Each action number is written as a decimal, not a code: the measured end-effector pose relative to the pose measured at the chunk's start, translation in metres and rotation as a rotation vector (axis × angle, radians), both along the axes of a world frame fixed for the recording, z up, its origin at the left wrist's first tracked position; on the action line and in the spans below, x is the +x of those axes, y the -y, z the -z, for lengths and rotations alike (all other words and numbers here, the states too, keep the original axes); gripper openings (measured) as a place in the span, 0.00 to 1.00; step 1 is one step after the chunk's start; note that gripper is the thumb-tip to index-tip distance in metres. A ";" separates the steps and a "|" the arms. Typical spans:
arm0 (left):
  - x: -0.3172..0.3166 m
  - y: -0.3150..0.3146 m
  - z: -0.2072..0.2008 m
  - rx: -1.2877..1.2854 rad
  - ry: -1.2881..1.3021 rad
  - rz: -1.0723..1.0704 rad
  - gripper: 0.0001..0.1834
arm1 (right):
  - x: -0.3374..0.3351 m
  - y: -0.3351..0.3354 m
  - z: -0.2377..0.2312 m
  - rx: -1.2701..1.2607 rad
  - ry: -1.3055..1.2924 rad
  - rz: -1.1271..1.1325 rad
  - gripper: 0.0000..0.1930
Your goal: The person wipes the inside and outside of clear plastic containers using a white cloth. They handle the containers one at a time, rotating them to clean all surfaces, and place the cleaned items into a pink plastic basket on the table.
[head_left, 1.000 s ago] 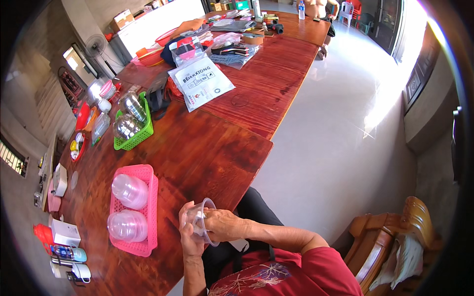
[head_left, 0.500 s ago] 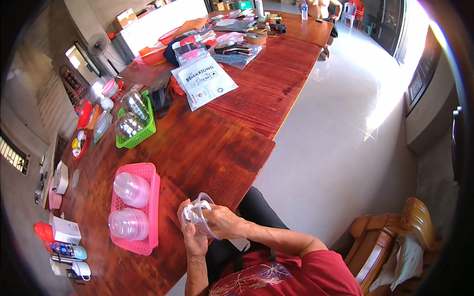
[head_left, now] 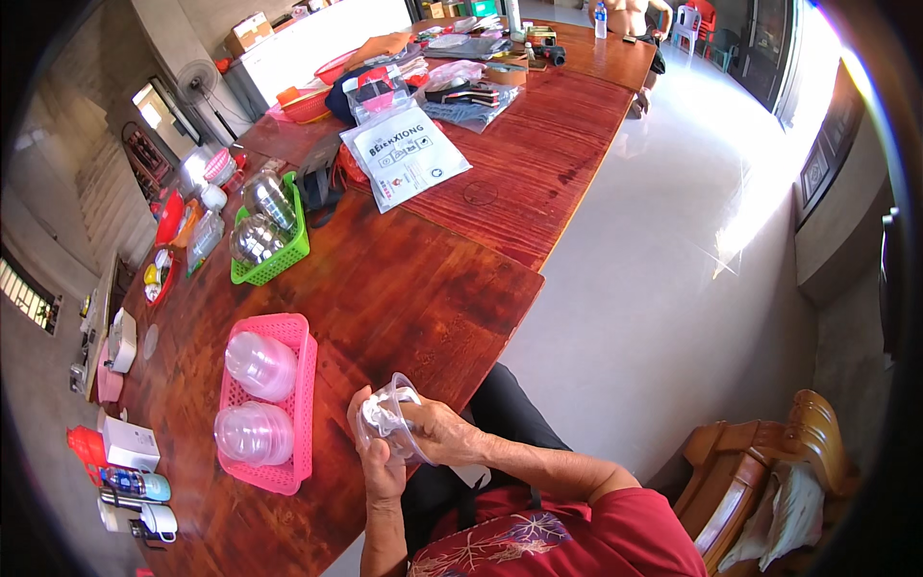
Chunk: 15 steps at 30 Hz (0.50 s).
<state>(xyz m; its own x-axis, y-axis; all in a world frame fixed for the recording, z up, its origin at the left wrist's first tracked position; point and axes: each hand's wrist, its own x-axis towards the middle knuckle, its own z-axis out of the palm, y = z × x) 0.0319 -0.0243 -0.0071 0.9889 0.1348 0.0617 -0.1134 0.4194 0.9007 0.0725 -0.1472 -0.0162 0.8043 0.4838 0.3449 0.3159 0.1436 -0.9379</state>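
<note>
My left hand is wrapped around a clear plastic bowl, held tilted over my lap by the table edge. My right hand reaches into the bowl's mouth, its fingers closed on a white cloth pressed against the inside; whether it is cloth or tissue is hard to tell. To the left, a pink plastic basket holds two stacks of similar clear bowls, the upper stack and the lower stack, lying with rounded ends outward.
Behind stands a green basket with shiny metal bowls. A white printed bag and piled packages lie farther along the wooden table. Bottles and a white box sit at left. A wooden chair is at right; another person is far off.
My right fingers have sunk slightly deeper into the bowl, and the white cloth shifts within it. The whole view has moved a little; both hands keep their hold.
</note>
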 end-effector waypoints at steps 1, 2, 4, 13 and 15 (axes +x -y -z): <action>0.001 -0.003 -0.001 0.008 0.000 0.019 0.47 | 0.000 0.000 -0.001 0.075 -0.033 -0.053 0.16; 0.001 -0.004 -0.002 0.015 -0.001 0.038 0.48 | -0.001 0.002 -0.002 0.061 -0.080 -0.110 0.16; 0.001 -0.008 -0.004 0.035 0.025 0.059 0.45 | -0.002 0.002 -0.005 0.080 -0.017 -0.117 0.17; 0.004 -0.014 0.005 -0.053 0.051 0.192 0.41 | 0.004 0.017 -0.022 -0.021 0.054 -0.457 0.10; 0.003 -0.012 0.007 -0.021 0.057 0.194 0.42 | 0.007 0.020 -0.021 -0.032 0.074 -0.497 0.12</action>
<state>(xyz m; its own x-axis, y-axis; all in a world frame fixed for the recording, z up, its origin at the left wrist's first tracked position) 0.0352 -0.0126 -0.0140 0.9915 -0.0558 0.1180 -0.0797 0.4572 0.8858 0.0796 -0.1676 0.0044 0.4480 0.8133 0.3714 0.2829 0.2651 -0.9218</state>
